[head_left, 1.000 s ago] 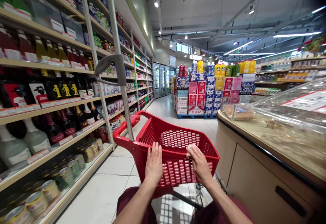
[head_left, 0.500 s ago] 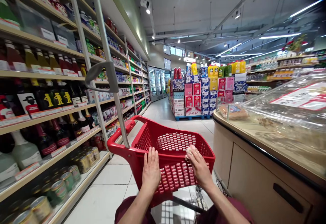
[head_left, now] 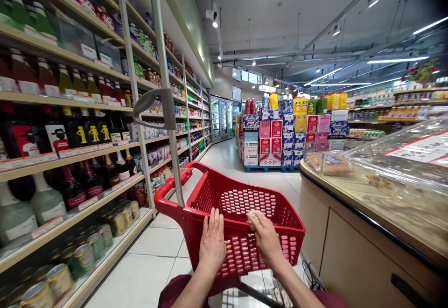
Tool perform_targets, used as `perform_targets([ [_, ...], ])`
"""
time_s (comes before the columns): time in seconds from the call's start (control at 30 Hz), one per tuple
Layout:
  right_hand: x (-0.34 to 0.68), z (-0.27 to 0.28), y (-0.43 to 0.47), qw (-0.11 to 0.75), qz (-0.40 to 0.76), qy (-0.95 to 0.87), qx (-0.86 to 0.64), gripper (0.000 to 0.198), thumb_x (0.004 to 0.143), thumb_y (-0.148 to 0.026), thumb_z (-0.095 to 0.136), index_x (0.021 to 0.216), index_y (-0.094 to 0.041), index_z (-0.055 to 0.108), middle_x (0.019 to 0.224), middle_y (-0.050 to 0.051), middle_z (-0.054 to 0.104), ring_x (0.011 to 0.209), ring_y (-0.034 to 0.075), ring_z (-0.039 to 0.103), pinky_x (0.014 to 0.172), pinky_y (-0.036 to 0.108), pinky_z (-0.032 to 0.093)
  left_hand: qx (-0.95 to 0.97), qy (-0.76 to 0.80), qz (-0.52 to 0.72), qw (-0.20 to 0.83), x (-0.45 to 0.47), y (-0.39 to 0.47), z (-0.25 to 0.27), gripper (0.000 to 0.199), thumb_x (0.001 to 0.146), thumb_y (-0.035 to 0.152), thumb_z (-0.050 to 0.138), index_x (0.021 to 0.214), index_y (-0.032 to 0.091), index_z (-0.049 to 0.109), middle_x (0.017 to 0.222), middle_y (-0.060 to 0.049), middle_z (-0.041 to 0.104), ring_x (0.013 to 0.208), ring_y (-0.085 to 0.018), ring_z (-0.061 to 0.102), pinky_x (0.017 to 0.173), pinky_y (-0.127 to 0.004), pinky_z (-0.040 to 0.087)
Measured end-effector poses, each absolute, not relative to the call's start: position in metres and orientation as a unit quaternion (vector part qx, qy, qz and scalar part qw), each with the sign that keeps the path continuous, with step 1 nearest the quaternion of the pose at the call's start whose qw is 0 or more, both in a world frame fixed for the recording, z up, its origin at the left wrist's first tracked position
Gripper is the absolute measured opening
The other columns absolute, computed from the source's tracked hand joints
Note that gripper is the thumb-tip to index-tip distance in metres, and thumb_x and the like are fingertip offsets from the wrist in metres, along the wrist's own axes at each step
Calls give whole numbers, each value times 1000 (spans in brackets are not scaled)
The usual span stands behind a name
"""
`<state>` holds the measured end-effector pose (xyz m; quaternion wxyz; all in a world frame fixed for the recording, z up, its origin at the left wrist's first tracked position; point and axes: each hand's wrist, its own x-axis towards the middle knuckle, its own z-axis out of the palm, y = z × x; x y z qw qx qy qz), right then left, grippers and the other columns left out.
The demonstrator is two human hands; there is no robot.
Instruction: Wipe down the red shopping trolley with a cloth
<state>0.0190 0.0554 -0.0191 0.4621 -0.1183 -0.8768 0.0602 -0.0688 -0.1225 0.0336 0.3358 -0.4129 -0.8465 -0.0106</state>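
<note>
A red plastic shopping cart (head_left: 189,228) stands side-on right before me, its basket walls pierced with many small holes. My left hand (head_left: 213,240) lies on the near wall of the basket, fingers stretched out and held flat, fingertips at the top rim. My right hand (head_left: 266,240) curls over the same rim further right. Pinched under its fingers is a crumpled whitish cloth (head_left: 251,216), partly hidden, pressed at the rim. From the cart's handle end rises a metal pole (head_left: 177,172) with a grey loop grip (head_left: 154,107).
Shelves (head_left: 80,147) of bottles and cans run along the left. At the right is a wooden counter (head_left: 353,247) with clear-covered food on top. Stacked drink cartons (head_left: 271,144) stand on a blue pallet ahead, with glass-door fridges (head_left: 220,116) beyond. Cables lie beside the counter base.
My right hand has slid left along the rim with the cloth, closer to my left hand. The left hand stays flat on the cart. My view has turned slightly left.
</note>
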Motion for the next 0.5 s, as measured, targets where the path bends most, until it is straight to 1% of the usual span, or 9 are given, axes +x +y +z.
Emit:
perform_targets([
  [0.1,46,-35,100,479,51,-850,-213,40,81,-17,31,113,-22,55,120,8,51,115,23,42,93,45,37,-409,-846,-14,342,-70,-121,29,65,69,22,46,131,8,32,140,-13,29,132,-25,14,108,-43,11],
  [0.17,47,-39,109,504,42,-828,-245,39,80,-17,31,109,-20,57,118,9,52,114,25,43,93,46,36,-407,-845,-18,346,-69,-119,26,67,68,21,45,132,7,31,140,-14,29,132,-26,12,108,-44,10],
  [0.27,24,-32,81,515,35,-833,-198,43,77,-12,31,110,-22,57,118,7,52,116,23,41,97,45,34,-404,-846,-23,348,-70,-117,25,66,69,22,45,132,8,31,140,-14,29,132,-26,11,108,-45,10],
  [0.37,3,-21,49,488,44,-864,-115,48,76,-7,31,116,-22,53,125,6,48,121,21,37,98,42,33,-404,-846,-17,347,-72,-120,27,63,70,23,45,130,8,34,140,-13,30,132,-25,14,108,-43,11],
  [0.43,9,-20,53,470,55,-874,-111,44,79,-10,32,116,-21,53,126,6,48,120,21,37,97,41,34,-408,-845,-12,344,-73,-123,29,62,71,23,45,130,8,35,140,-13,30,131,-25,16,107,-42,13],
  [0.5,27,-26,78,465,63,-869,-158,39,81,-16,33,113,-21,55,122,7,51,116,22,41,95,42,36,-412,-844,-11,342,-72,-124,31,62,70,23,46,130,8,35,140,-13,30,131,-25,17,107,-41,14],
])
